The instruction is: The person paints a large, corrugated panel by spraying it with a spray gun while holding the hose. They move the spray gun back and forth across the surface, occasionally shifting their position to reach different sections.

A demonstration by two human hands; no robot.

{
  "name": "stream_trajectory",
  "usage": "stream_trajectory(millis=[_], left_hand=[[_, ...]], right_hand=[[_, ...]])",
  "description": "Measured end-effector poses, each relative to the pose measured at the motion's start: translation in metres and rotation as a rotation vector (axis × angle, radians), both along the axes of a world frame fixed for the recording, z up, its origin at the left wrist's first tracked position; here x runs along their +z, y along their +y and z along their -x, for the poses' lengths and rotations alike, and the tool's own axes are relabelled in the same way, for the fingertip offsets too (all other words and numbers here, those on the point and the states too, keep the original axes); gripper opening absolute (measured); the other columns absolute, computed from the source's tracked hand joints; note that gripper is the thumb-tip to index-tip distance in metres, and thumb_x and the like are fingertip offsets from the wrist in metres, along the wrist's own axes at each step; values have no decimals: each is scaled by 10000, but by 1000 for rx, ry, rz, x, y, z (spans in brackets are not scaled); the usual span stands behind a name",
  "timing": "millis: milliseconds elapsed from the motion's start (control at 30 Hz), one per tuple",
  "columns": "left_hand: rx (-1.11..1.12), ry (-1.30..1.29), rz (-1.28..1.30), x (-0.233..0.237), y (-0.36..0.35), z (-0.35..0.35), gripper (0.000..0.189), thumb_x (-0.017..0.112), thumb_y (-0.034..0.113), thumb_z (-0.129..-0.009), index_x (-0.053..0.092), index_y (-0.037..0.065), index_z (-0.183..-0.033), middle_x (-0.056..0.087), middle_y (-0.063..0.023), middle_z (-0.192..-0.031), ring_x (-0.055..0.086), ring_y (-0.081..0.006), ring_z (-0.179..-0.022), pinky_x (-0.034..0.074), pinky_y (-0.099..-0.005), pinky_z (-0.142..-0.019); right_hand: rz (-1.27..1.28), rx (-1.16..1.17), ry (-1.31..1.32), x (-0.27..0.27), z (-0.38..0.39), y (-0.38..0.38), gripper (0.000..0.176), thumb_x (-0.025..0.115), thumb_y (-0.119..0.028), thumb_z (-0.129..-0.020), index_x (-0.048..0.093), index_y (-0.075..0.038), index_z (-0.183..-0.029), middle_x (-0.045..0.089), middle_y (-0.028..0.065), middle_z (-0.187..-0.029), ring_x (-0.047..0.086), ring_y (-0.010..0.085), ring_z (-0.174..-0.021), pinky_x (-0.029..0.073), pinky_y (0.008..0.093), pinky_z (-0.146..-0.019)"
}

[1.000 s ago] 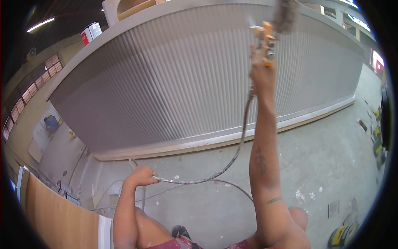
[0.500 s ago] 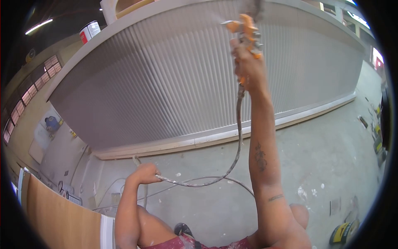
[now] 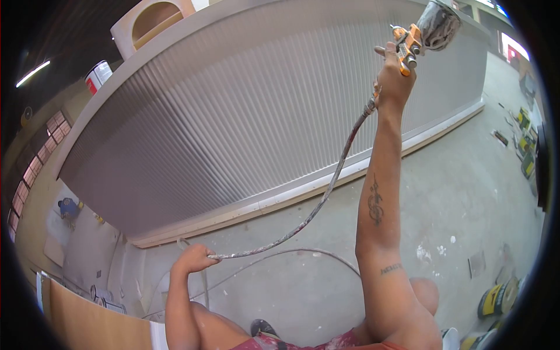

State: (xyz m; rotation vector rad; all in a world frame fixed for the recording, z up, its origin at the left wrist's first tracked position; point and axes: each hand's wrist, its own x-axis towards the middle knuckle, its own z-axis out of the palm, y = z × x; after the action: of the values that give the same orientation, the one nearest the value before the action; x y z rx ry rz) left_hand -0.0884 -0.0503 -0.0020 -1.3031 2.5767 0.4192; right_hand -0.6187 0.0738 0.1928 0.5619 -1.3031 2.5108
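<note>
At the upper right, my right hand [image 3: 395, 83] is wrapped round an orange and silver spray gun [image 3: 410, 46]. A paint-smeared cup [image 3: 438, 26] sits on top of the gun, tilted to the right. From the gun's handle a stained air hose [image 3: 331, 189] curves down to my left hand [image 3: 196, 258], which is closed round it low on the left. Behind the gun stands a long panel [image 3: 251, 116] with vertical ridges, coated in grey-white. The gun is in front of the panel's upper right part.
Several paint cans [image 3: 499, 296] stand along the right side of the floor [image 3: 303, 286]. A white and red can [image 3: 98, 76] rests on the panel's top. Lower left is a wooden board [image 3: 87, 315]. A person in blue [image 3: 69, 207] is low at the far left.
My right hand has carried the spray gun to the right, and its cup now shows clearly. My left hand, still on the hose, has shifted slightly left and down in view.
</note>
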Motion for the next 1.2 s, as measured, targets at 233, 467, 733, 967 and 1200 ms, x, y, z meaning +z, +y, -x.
stream_trajectory(millis=[233, 467, 733, 967, 1200], left_hand=[[21, 46, -30, 2, 0, 5, 420, 724, 437, -826, 735, 18, -816, 560, -161, -610, 499, -262, -574, 447, -409, -606], [-10, -21, -13, 4, 0, 10, 413, 715, 459, -820, 737, 46, -810, 588, -177, -640, 513, -288, -574, 454, -422, -608], [-94, -58, -1, -6, -6, 4, 370, 705, 429, -814, 748, 63, -838, 620, -188, -674, 544, -324, -594, 471, -436, -620], [-97, -62, 46, -11, -10, -1, 362, 675, 467, -808, 785, 126, -859, 686, -198, -779, 639, -410, -740, 503, -488, -674], [-132, -148, 104, -18, -18, -5, 372, 664, 485, -780, 778, 135, -832, 677, -199, -748, 651, -412, -745, 505, -513, -666]], right_hand=[[-28, -108, -19, -4, 28, 7, 348, 593, -323, -998, 736, -8, -955, 592, 45, -706, 525, 140, -600, 402, 322, -591], [10, 513, 19, -19, 4, 22, 287, 656, -324, -980, 684, -40, -1006, 538, -3, -622, 392, 27, -394, 290, 214, -344], [-103, 393, 35, -25, -18, 24, 316, 652, -339, -990, 687, -31, -1051, 594, 2, -670, 369, 16, -369, 293, 203, -324], [17, 181, -32, -23, -14, 8, 253, 645, -291, -1007, 590, -99, -852, 490, -37, -602, 360, 36, -370, 279, 221, -328], [-94, 671, 135, -29, -118, -30, 282, 698, -306, -972, 579, -116, -801, 477, -62, -595, 378, 16, -430, 291, 205, -377]])
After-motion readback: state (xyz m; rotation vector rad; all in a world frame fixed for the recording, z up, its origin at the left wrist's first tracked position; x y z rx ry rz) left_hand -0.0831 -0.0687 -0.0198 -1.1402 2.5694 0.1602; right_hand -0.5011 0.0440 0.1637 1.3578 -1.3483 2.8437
